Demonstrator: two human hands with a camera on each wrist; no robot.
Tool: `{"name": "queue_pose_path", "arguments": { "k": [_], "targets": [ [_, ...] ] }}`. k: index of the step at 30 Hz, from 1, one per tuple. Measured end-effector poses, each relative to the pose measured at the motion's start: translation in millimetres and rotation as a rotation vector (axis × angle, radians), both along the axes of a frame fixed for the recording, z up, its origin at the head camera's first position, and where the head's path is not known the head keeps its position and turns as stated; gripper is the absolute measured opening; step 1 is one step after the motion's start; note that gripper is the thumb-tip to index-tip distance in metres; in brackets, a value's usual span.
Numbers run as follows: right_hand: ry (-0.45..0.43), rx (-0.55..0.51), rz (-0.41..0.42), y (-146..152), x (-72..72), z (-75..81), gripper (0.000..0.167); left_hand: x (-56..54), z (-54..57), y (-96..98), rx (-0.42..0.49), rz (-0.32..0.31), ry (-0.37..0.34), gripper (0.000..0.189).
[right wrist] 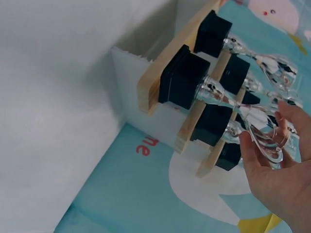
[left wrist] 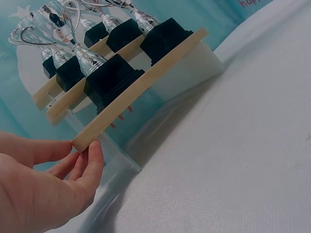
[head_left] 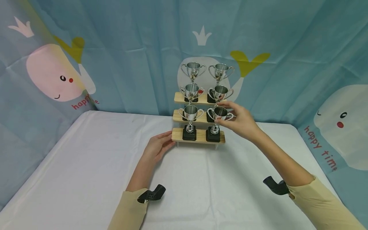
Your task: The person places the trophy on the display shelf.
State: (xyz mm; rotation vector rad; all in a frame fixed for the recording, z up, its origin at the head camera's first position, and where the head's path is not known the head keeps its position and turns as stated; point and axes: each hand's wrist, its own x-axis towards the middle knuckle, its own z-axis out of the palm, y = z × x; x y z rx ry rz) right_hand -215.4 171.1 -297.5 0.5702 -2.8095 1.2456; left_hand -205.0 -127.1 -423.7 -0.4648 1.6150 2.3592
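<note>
A three-tier display stand (head_left: 177, 135) with pale wooden boards and clear supports carries several silver two-handled trophies on black bases. My left hand (head_left: 157, 147) pinches the left end of the lowest board; in the left wrist view the thumb and fingertips meet at the board's corner (left wrist: 85, 139). At the front right stands a trophy (head_left: 213, 135), its base on the lowest board. My right hand (head_left: 240, 123) grips its cup from the right, thumb and fingers around the rim and handle. Beside it on the same board is the front left trophy (head_left: 189, 133).
Behind these, a middle left trophy (head_left: 191, 91) and a back left trophy (head_left: 193, 68) rise on the higher tiers. White cloth (head_left: 95, 166) covers the table under the stand. A blue printed curtain (head_left: 129, 64) hangs close behind it.
</note>
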Motion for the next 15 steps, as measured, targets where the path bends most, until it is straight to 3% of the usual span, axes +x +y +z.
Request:
{"name": "queue_pose_path", "arguments": {
  "k": [15],
  "targets": [
    [-0.052, -0.106, -0.013, 17.5, 12.1, -5.6, 0.073, 1.3, 3.7, -12.0, -0.016, -0.015, -0.006, 0.046]
  ]
}}
